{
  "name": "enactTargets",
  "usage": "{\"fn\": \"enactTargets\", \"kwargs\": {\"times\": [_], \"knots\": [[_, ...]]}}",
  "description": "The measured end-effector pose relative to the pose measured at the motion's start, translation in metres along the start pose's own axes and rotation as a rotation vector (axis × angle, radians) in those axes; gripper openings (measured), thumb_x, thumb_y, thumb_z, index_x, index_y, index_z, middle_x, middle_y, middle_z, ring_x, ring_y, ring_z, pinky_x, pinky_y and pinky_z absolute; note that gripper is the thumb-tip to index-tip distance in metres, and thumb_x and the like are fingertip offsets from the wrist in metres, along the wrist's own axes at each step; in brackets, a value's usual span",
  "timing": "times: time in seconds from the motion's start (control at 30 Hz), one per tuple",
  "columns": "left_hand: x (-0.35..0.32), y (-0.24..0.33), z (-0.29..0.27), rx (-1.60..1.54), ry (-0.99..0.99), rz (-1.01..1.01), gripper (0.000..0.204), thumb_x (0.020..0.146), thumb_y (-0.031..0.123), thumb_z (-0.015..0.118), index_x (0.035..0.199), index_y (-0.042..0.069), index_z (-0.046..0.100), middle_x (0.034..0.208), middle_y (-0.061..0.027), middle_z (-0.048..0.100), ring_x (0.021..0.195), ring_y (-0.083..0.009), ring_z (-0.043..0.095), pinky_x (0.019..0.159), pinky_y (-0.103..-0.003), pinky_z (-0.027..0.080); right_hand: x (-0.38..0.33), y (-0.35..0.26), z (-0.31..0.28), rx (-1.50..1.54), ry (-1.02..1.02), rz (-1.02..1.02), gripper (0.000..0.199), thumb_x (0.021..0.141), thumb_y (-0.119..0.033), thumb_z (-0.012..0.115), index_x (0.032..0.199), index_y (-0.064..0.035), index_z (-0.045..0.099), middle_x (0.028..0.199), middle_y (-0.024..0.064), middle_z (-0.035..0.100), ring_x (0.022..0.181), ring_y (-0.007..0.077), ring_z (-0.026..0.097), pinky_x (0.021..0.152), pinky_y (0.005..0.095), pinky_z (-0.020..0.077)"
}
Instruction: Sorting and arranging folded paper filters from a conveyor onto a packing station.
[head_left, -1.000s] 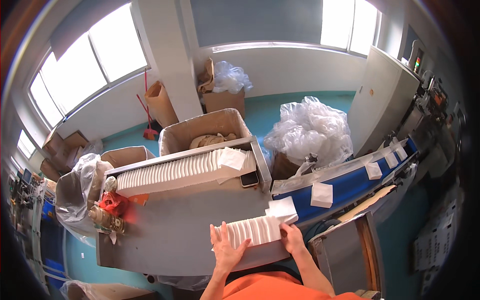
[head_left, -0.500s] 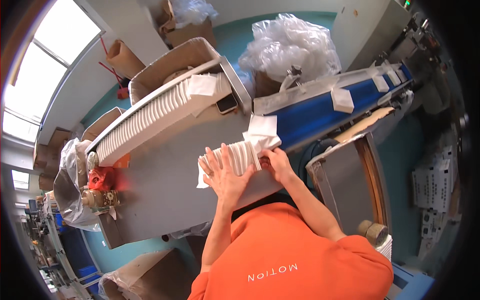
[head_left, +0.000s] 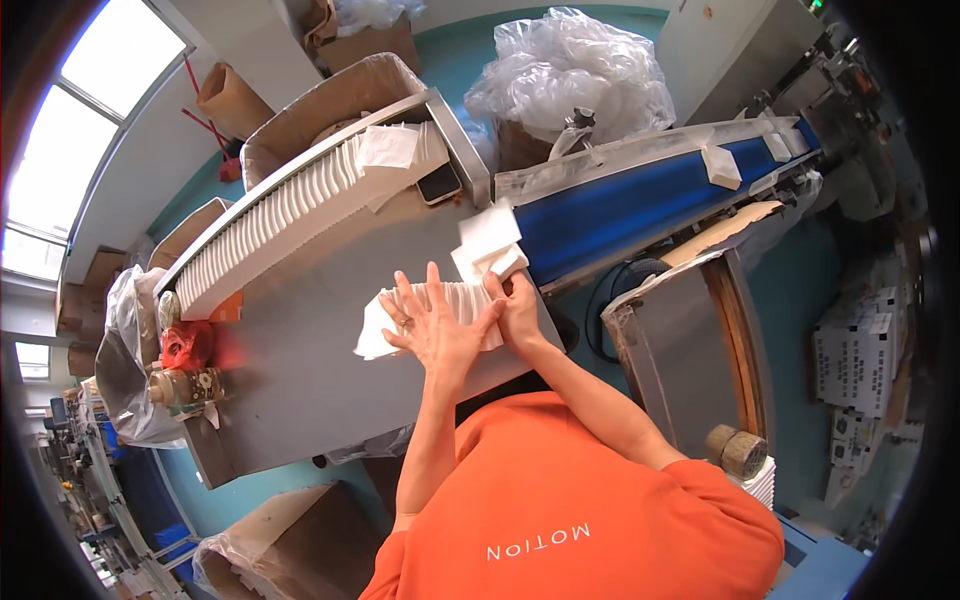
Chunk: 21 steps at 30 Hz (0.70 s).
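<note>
Your left hand [head_left: 435,325] lies flat, fingers spread wide, on top of the short stack of white folded sheets [head_left: 430,310] at the near edge of the steel table [head_left: 300,370], close to its right corner. Your right hand [head_left: 520,305] is cupped against the right end of that stack, pressing it toward the left hand; it grips nothing else. Judged from this position, the stack is gathered and being squared; it has not been moved onto the blue conveyor belt [head_left: 620,205], which runs off from the table's right edge. Two loose white sheets [head_left: 488,243] rest at the table's right edge, touching the start of the belt just beyond your right hand. Further single sheets [head_left: 720,165] lie well apart along the belt, so some pieces appear to be already passed on. The long row of white sheets [head_left: 290,205] along the far edge of the table remains large, so much material appears still to be handled. A phone [head_left: 440,183] lies near the far right corner, beside that row. Your left hand covers the stack's top, so the count and alignment of its sheets cannot be judged. The right fingertips are hidden behind the stack end. The belt's far end is distorted near the picture's rim.
</note>
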<state>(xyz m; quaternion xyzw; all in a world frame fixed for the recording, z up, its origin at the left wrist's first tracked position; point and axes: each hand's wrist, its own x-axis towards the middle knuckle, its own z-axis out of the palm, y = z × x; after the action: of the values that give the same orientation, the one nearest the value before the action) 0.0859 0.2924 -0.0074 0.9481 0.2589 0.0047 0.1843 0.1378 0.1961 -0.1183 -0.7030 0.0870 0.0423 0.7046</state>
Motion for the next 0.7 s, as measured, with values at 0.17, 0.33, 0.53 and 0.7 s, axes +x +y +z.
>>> {"fn": "enactTargets", "kwargs": {"times": [0.17, 0.33, 0.53, 0.7], "knots": [[0.006, -0.017, -0.002, -0.027, 0.045, 0.03, 0.086, 0.068, 0.055, 0.077, 0.142, 0.025, 0.046, 0.157, -0.0167, 0.022, 0.145, -0.0454, 0.01, 0.103, -0.073, 0.021, 0.022, -0.021, -0.023, 0.295, -0.023, 0.361, 0.025, 0.097, -0.026, 0.06, 0.102, -0.0022, 0.059, 0.086, 0.0063, 0.069, 0.065, 0.0147, 0.068, 0.053, 0.0238, 0.0489], [0.005, -0.026, -0.009, -0.01, 0.057, -0.02, 0.086, 0.069, 0.054, 0.076, 0.143, 0.023, 0.046, 0.156, -0.0163, 0.023, 0.145, -0.0439, 0.011, 0.103, -0.071, 0.023, 0.044, -0.041, -0.06, 0.439, 0.117, 0.444, 0.033, 0.1, -0.035, 0.055, 0.108, -0.0032, 0.058, 0.088, 0.0084, 0.07, 0.068, 0.0182, 0.07, 0.05, 0.0246, 0.0512], [0.007, -0.031, -0.008, -0.01, 0.048, -0.033, 0.085, 0.07, 0.055, 0.075, 0.142, 0.022, 0.047, 0.156, -0.0159, 0.023, 0.145, -0.0451, 0.012, 0.103, -0.072, 0.023, 0.016, -0.056, -0.035, -0.181, -0.269, 0.168, 0.033, 0.089, -0.032, 0.071, 0.092, 0.0004, 0.065, 0.082, 0.0112, 0.068, 0.063, 0.0182, 0.063, 0.06, 0.0302, 0.0513], [0.007, -0.028, -0.006, -0.003, 0.107, 0.006, 0.083, 0.071, 0.054, 0.075, 0.142, 0.022, 0.046, 0.155, -0.0151, 0.026, 0.143, -0.0462, 0.016, 0.103, -0.07, 0.024, 0.07, -0.028, 0.023, -0.822, 0.135, -0.452, 0.024, 0.077, -0.02, 0.076, 0.09, -0.0048, 0.061, 0.099, 0.0148, 0.056, 0.096, 0.0343, 0.058, 0.079, 0.0422, 0.05]]}}
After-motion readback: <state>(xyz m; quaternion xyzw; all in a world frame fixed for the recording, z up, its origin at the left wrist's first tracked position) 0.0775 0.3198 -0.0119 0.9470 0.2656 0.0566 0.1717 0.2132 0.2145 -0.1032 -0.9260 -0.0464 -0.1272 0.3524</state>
